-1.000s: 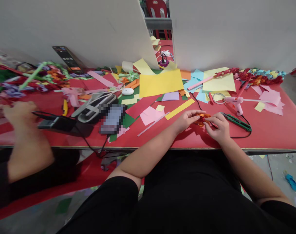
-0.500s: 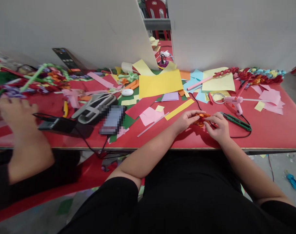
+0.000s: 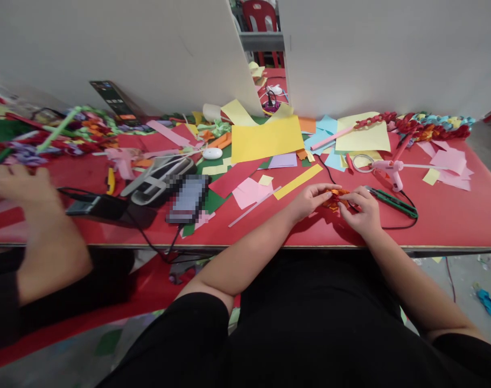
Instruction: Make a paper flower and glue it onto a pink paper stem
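My left hand (image 3: 310, 198) and my right hand (image 3: 360, 210) meet over the red table (image 3: 443, 215) near its front edge. Between them sits a small orange folded paper piece (image 3: 335, 197), and the fingers of both hands pinch it from either side. A yellow paper strip (image 3: 297, 181) lies just behind my left hand. A green-handled tool (image 3: 391, 201) lies to the right of my right hand.
A pink glue gun (image 3: 388, 170) with its black cord lies behind my right hand. Coloured paper sheets, a large yellow sheet (image 3: 265, 139), a phone (image 3: 188, 198) and a white mouse (image 3: 212, 153) cover the middle. Another person's hand (image 3: 17, 183) works at the far left among paper chains.
My hands stay on the orange paper piece with only slight finger movement. The other person's hand at the far left has shifted further left.
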{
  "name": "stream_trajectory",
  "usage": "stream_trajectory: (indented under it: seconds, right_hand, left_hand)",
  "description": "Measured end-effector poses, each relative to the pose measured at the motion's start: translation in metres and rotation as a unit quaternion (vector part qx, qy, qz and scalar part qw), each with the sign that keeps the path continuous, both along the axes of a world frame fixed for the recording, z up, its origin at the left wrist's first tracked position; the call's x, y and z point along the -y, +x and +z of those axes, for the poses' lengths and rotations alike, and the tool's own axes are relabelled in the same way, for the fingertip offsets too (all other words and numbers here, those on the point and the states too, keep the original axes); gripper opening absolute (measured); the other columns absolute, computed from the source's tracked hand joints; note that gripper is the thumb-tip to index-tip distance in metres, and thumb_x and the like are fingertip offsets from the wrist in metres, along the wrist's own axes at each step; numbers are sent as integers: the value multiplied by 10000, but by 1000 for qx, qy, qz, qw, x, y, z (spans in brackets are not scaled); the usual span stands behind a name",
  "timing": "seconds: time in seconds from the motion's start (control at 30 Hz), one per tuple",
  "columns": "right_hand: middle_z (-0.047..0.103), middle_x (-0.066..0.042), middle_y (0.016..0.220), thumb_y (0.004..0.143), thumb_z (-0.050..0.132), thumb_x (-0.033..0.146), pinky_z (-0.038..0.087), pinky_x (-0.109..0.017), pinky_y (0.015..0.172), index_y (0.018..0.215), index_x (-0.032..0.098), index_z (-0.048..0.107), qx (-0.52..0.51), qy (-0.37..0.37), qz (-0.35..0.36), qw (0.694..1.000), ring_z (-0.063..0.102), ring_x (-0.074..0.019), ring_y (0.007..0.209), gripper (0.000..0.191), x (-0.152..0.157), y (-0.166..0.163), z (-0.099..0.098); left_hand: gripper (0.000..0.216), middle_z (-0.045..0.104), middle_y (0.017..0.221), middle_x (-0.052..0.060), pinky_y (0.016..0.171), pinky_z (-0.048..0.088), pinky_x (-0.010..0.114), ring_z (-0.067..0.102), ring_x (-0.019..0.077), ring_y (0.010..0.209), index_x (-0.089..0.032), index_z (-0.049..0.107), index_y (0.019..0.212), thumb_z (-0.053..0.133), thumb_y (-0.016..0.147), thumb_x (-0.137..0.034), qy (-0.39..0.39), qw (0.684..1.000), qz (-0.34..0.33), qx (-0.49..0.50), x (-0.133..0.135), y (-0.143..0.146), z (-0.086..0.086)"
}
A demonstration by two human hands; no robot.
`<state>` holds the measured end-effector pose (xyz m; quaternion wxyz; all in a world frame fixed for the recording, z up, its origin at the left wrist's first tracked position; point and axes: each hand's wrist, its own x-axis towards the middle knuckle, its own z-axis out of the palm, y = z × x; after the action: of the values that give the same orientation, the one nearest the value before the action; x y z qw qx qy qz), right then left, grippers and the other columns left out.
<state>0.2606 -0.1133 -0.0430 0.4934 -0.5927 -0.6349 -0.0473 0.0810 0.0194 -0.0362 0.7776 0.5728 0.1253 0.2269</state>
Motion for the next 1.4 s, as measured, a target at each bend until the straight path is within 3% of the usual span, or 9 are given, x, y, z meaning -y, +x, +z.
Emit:
stream_trajectory:
  seconds: [0.5, 1.13, 1.4]
  right_hand:
    - [648, -28, 846, 962, 779, 272, 592, -377, 671, 1004, 262, 830, -2, 1, 6, 1000, 620, -204, 703, 67, 0, 0, -1]
    - [671, -30, 865, 970, 770, 230, 586, -370, 666, 1035, 268, 841, 26, 24, 20, 999, 661, -207, 734, 103, 1, -1, -1]
    - [662, -19, 838, 979, 785, 246, 578, -368, 659, 1054, 267, 812, 21, 33, 6, 999, 637, -204, 713, 82, 0, -2, 1]
  left_hand:
    - [551, 829, 1305, 165, 1056, 616, 413, 792, 255, 1163, -179, 837, 1301, 903, 940, -590, -2, 1000, 9, -8, 1, 3, -3]
    - [463, 807, 1373, 183, 1064, 625, 417, 791, 270, 1225, -182, 809, 1331, 910, 964, -446, -28, 1000, -2, -5, -1, 2, -6]
    - [505, 800, 1384, 181, 1077, 619, 438, 797, 283, 1213, -180, 808, 1352, 923, 949, -461, -48, 999, -9, 9, -3, 3, -9]
